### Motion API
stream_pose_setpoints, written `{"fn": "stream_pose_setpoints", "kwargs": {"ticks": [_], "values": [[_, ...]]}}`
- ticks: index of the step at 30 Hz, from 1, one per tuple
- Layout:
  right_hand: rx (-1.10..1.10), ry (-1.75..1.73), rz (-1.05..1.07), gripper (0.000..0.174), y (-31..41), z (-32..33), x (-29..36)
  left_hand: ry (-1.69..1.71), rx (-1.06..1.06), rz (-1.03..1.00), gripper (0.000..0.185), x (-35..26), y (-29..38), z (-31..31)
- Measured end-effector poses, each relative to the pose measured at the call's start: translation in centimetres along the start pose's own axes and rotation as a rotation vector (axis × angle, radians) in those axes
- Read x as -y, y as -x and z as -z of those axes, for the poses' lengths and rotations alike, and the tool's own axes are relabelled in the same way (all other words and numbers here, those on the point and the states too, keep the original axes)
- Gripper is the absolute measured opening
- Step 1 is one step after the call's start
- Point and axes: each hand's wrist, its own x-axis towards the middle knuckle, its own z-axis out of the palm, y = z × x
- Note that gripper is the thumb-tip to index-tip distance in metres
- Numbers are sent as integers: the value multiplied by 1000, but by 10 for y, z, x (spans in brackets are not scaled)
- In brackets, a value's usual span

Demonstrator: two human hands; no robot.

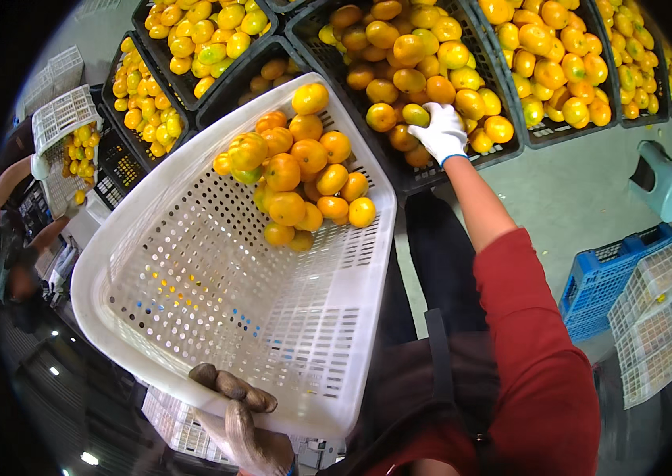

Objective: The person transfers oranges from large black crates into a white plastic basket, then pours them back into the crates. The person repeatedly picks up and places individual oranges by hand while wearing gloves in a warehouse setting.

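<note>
A white perforated plastic basket (pixel 312 369) stands tilted before me, its far end by the black crates. Orange and yellow mandarins (pixel 306 172) are heaped at that far end. My left hand (pixel 243 410), in a soiled glove, grips the basket's near rim with its fingers over the edge. In a white glove, my right hand (pixel 444 132) reaches into a black plastic crate (pixel 395 160) of mandarins. Its thumb and fingertips are at a yellow-green mandarin (pixel 416 115); the palm side is hidden, so I cannot tell whether it is gripped.
More black crates of mandarins (pixel 550 71) line the far side. At left, another person's arm (pixel 11 178) is near a tipped white basket (pixel 65 119) of fruit. A teal plastic stool (pixel 663 181), a blue plastic crate (pixel 598 285) and white baskets (pixel 648 333) are on the right.
</note>
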Motion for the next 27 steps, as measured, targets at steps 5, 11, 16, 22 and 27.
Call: {"fn": "stream_pose_setpoints", "kwargs": {"ticks": [5, 11, 16, 22, 27], "values": [[-135, -876, 111, 70, -8, 65, 79, -33, 6, -110, 58, 4, 0, 4], [-35, -165, 673, 48, -61, 97, 253, 30, 47, 37, 51, -1, -1, 4], [-239, -336, 602, 54, -79, 119, 219, -59, -32, 61, 50, -3, -3, 7], [-225, 138, 227, 77, -103, 81, 61, 6, 2, 25, 60, 1, -5, 7], [75, 99, 489, 68, -21, 55, 24, -9, -24, 37, 60, -4, -4, 2]]}}
